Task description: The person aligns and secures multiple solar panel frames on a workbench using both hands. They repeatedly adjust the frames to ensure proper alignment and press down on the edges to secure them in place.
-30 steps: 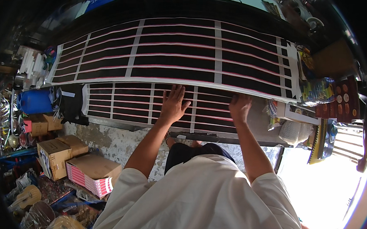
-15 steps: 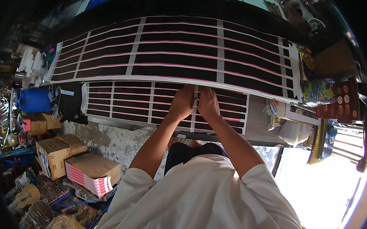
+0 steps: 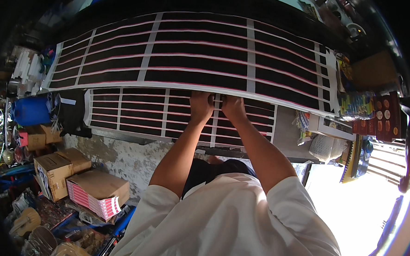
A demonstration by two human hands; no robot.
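Since the earlier frame, the left hand [image 3: 201,107] and the right hand [image 3: 234,109] have pushed farther under the near edge of the upper striped sheet [image 3: 199,63], side by side and slightly apart. Their fingers are hidden there, so whether they pinch anything or lie spread cannot be told. The lower striped sheet [image 3: 143,105] lies on the grey table [image 3: 288,137] beneath the wrists, its far edge covered by the upper one. Uneven pulling could skew or crease either sheet; a raised knuckle could bend the overlapping edge.
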